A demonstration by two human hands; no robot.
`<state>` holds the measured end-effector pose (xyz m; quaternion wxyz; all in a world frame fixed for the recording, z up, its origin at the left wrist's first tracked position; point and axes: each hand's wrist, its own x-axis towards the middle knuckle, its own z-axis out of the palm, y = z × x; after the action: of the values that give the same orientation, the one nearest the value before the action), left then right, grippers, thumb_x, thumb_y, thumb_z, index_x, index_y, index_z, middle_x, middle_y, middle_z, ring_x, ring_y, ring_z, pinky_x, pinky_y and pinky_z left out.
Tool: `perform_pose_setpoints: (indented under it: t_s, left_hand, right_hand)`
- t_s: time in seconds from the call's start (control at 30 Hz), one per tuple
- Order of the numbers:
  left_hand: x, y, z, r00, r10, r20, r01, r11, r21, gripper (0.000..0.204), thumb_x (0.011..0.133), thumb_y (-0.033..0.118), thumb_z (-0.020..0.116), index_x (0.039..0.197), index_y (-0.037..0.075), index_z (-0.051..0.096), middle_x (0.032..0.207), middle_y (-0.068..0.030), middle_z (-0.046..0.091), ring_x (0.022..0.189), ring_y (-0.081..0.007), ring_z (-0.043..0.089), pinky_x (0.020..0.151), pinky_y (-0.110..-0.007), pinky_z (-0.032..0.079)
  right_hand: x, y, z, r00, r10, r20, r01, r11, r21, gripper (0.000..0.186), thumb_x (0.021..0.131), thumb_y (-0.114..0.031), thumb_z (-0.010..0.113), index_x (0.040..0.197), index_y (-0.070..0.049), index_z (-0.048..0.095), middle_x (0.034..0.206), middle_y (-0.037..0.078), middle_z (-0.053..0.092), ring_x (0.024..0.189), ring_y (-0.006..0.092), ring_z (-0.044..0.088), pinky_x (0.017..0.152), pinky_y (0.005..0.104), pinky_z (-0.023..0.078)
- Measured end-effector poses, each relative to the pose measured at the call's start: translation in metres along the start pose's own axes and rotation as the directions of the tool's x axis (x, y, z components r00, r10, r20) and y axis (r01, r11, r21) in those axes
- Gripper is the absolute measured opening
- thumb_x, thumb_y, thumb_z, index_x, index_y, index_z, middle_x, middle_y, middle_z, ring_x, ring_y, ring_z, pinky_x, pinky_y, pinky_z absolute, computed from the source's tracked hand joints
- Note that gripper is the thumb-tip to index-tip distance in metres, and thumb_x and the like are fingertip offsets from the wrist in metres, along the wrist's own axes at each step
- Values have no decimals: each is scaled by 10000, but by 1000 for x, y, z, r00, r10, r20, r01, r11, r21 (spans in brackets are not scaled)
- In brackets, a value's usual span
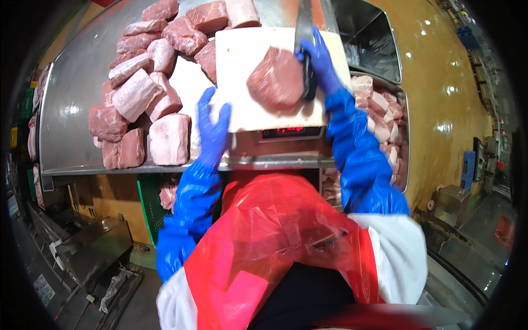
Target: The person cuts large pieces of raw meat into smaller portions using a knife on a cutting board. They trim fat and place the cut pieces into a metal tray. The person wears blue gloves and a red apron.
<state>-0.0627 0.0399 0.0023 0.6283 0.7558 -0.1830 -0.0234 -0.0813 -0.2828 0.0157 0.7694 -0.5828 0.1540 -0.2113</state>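
A piece of pink meat point(275, 80) lies on a white cutting board point(242, 49), which sits over a scale with a red display point(283, 132). My right hand point(322, 66), in a blue glove, grips a black-handled knife point(305, 27) along the meat's right side, blade pointing away from me. My gloved left hand point(213, 126) is open at the board's left edge, fingers apart, beside several meat blocks point(168, 137) and a white surface point(184, 82).
Many more meat pieces point(135, 93) cover part of the steel table point(71, 110). A steel bin point(366, 38) stands at back right, above another bin of meat pieces point(379, 107). A green crate point(148, 203) is below the table's front edge; steel equipment point(91, 258) stands lower left.
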Motion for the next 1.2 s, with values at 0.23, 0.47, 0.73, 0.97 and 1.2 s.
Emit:
perform_pose_setpoints:
  t_s: [0.23, 0.47, 0.73, 0.97, 1.2]
  left_hand:
    - [6, 38, 201, 948, 60, 314, 5, 979, -205, 470, 930, 242, 659, 1319, -5, 565, 1252, -226, 631, 1164, -359, 611, 1038, -423, 465]
    - [9, 45, 73, 906, -148, 397, 287, 904, -318, 319, 882, 66, 726, 1181, -1, 635, 1180, -97, 638, 1105, -195, 608, 969, -321, 514]
    - [150, -96, -212, 962, 143, 234, -210, -166, 964, 1023, 683, 390, 838, 1558, 198, 343, 1528, -231, 362, 1420, -479, 306, 1150, -604, 263]
    - [236, -81, -243, 829, -266, 491, -10, 872, 490, 926, 702, 268, 797, 1509, 65, 391, 1435, -181, 512, 1333, -317, 484, 1116, -383, 399]
    - [119, -121, -192, 822, -312, 476, 567, 520, -639, 677, 859, 269, 610, 1468, 30, 440, 1383, -164, 554, 1244, -281, 556, 1078, -420, 447]
  right_hand:
    - [-170, -55, -45, 824, -276, -494, 102, 931, -351, 685, 1001, -61, 567, 1591, -108, 224, 1154, 75, 605, 763, 84, 604, 593, 217, 510]
    - [-226, -80, -124, 658, -356, -664, -77, 845, -529, 715, 1000, -47, 560, 1610, -141, 198, 1135, 95, 606, 740, 116, 601, 551, 220, 496]
    - [-189, -31, -2, 912, -63, -406, -88, 935, -343, 733, 966, -3, 552, 1609, -150, 230, 1128, 35, 612, 662, 41, 531, 527, 192, 453]
    - [-201, -23, 51, 977, 5, -211, -89, 916, -390, 733, 971, 10, 539, 1611, -116, 205, 886, 21, 619, 637, 55, 527, 539, 208, 463]
    - [-199, -13, 36, 976, 148, -160, -176, 968, -179, 755, 977, -21, 553, 1618, -139, 172, 887, 53, 631, 622, 86, 567, 556, 239, 505]
